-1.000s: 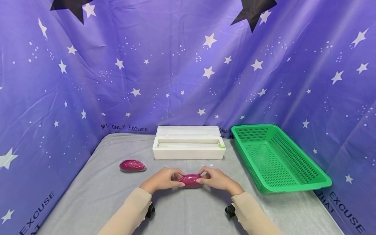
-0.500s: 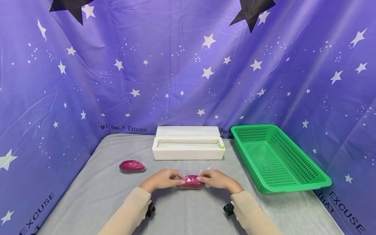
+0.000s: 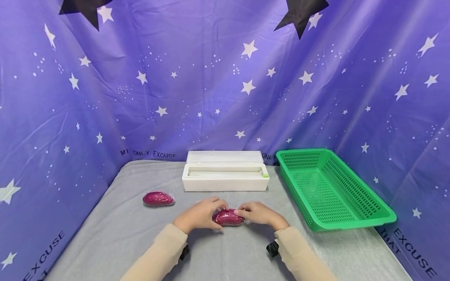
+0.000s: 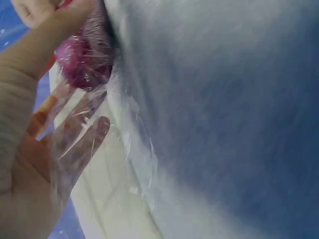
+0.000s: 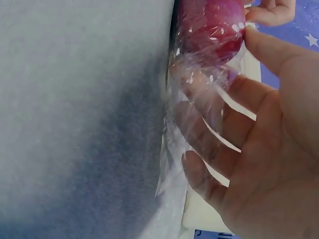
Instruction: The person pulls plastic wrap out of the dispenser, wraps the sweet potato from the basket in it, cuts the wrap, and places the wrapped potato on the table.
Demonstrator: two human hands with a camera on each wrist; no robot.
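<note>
A glossy magenta, oblong vegetable [image 3: 229, 217] in clear cling film lies on the grey cloth between both hands. At its right end, my right hand [image 3: 259, 214] pinches it, thumb on top and fingers behind. My left hand [image 3: 202, 214] spreads around the left end, index fingertip at the upper side and thumb lower down. Loose film [image 4: 124, 144] trails off that end across the outstretched fingers in the left wrist view. More film [image 5: 172, 149] hangs in front of the right fingers in the right wrist view. A second wrapped magenta vegetable [image 3: 158, 199] lies to the left.
A white cling film dispenser [image 3: 225, 184] stands behind the hands, its lid [image 3: 225, 157] raised and a green slider [image 3: 265, 175] at its right. To the right sits a green perforated basket [image 3: 355, 226]. Purple starry fabric [image 3: 218, 78] encloses the back and sides.
My left hand has shifted right and spread its thumb away from the vegetable's top. The right hand keeps its pinch, and the film beside it has sunk lower.
</note>
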